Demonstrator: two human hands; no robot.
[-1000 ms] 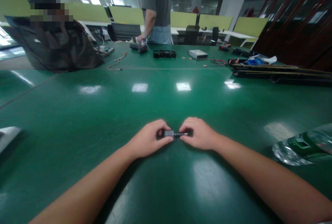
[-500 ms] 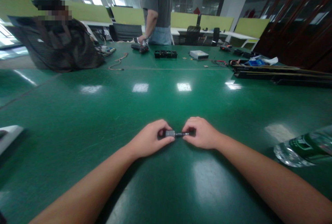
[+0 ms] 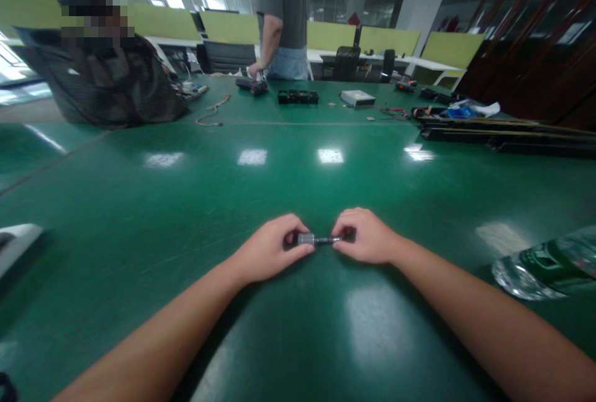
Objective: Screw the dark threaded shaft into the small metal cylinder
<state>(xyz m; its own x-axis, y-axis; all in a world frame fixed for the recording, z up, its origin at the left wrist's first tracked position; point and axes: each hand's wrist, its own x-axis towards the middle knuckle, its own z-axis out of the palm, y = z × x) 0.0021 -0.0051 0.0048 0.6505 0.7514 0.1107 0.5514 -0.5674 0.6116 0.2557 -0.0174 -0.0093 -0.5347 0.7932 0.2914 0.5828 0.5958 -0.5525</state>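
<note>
Between the thumb and fingers of my left hand (image 3: 267,253) is a small grey cylinder (image 3: 306,238), part of it hidden in the grip. A thin dark shaft (image 3: 323,241) runs from its right end, level with the table. My right hand (image 3: 365,237) pinches the far end of that shaft, its fingertips hiding the tip. Together the two pieces resemble a small screwdriver, but the kind is unclear. Both hands are closed and rest low over the green table (image 3: 298,184).
A clear plastic bottle (image 3: 544,265) lies at the right. Across the table are a dark bag (image 3: 121,88), a black part (image 3: 298,97), a silver box (image 3: 357,98) and dark strips (image 3: 512,132). Behind it, another person (image 3: 284,23) holds a dark tool (image 3: 251,86). A pale object (image 3: 21,243) shows at left.
My right hand has shifted slightly to the right, and a little more of the shaft shows between the hands. My left hand and the cylinder have stayed in place.
</note>
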